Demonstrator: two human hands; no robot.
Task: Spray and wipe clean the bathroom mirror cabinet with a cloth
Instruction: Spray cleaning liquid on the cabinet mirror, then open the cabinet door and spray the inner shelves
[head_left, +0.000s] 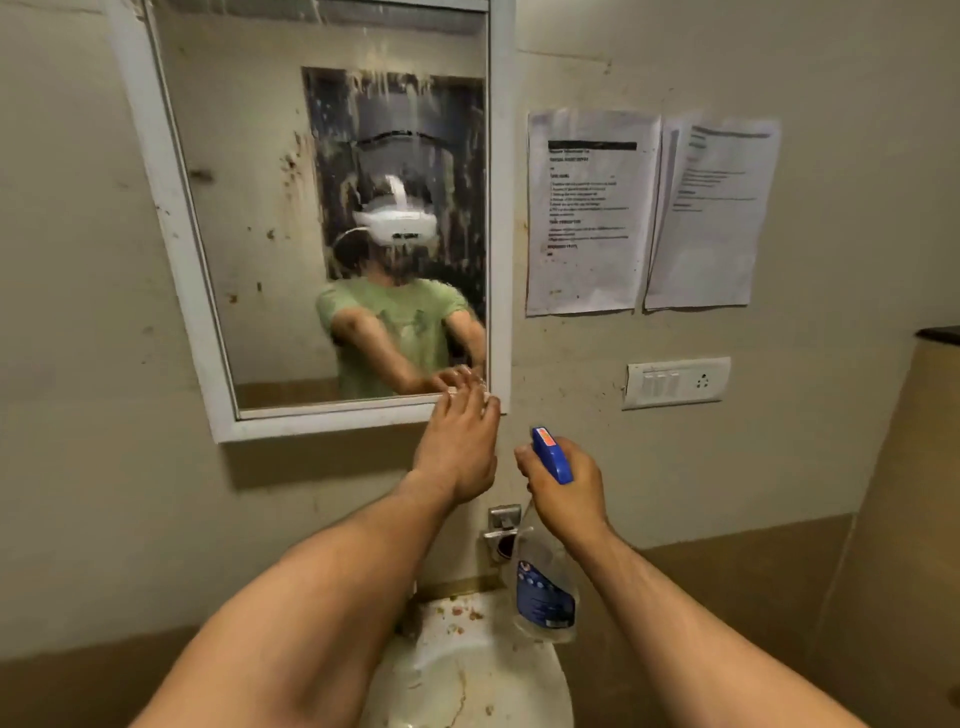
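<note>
A: Where is the mirror?
B: The mirror (270, 208) hangs on the wall (78, 312) above the sink (467, 670), in a white frame (171, 234). It is dirty, with brown spots and dried streaks that run down.
A: What does the left hand do?
B: The left hand (460, 452) reaches up to the lower right corner of the frame. Its fingers (470, 402) are stretched out and the tips touch the frame there. They hold nothing.
A: And the right hand?
B: The right hand (566, 493) is just beside the left one, under the same corner and apart from the frame. Its fingers are wrapped around the neck of a bottle (543, 587), below the blue spray head (550, 454). The clear body hangs down in front of the tap (501, 525), over the back edge of the sink.
A: What else is there?
B: The sink has brown stains. Two papers (587, 213) are on the wall to the right of the mirror, and a switch plate (675, 382) is under them.
</note>
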